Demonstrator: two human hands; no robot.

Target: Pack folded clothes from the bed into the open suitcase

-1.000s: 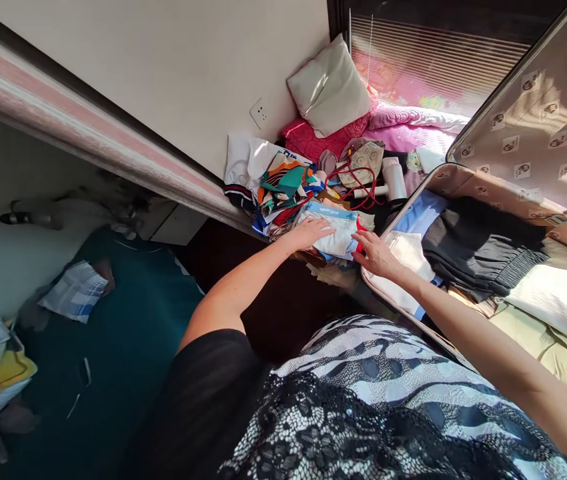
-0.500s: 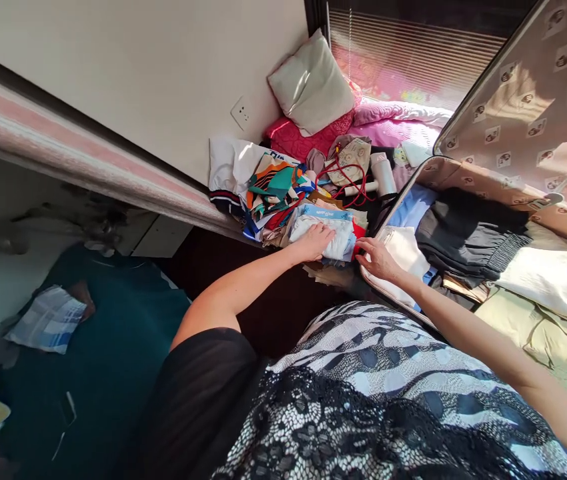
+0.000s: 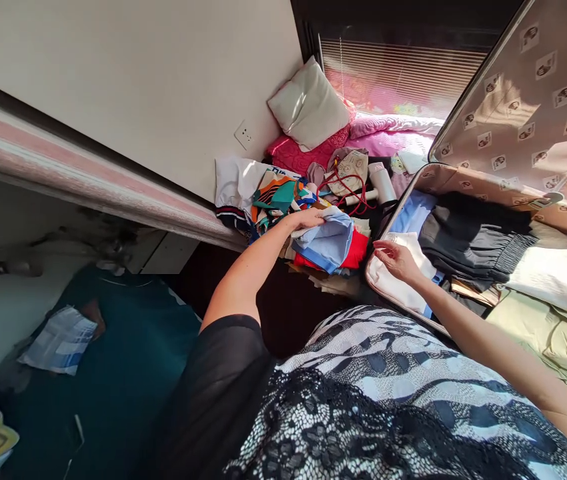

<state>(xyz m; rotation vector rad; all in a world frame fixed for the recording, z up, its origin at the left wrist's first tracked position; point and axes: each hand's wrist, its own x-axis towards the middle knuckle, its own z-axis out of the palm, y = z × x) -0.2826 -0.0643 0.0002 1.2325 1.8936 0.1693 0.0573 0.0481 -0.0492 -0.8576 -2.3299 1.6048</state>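
Observation:
My left hand (image 3: 306,219) grips a light blue cloth (image 3: 328,241) and holds it lifted over a pile of folded clothes (image 3: 283,197) on the bed. A red garment (image 3: 354,253) lies just under the cloth. My right hand (image 3: 396,257) hovers at the near edge of an open suitcase (image 3: 503,180), fingers loosely curled above a white garment (image 3: 401,263) inside it. Dark grey clothes (image 3: 468,237), white fabric and pale green fabric (image 3: 548,333) fill the suitcase.
A white pillow (image 3: 308,107) and pink bedding (image 3: 393,133) lie at the window end. A white bottle (image 3: 378,181), a red cord and a small pouch (image 3: 351,168) sit beyond the pile. A rail (image 3: 88,180) runs along the wall; a teal rug (image 3: 128,360) lies below left.
My left hand has closed on the light blue cloth and raised it off the pile, uncovering the red garment. My right hand has shifted right, over the suitcase edge.

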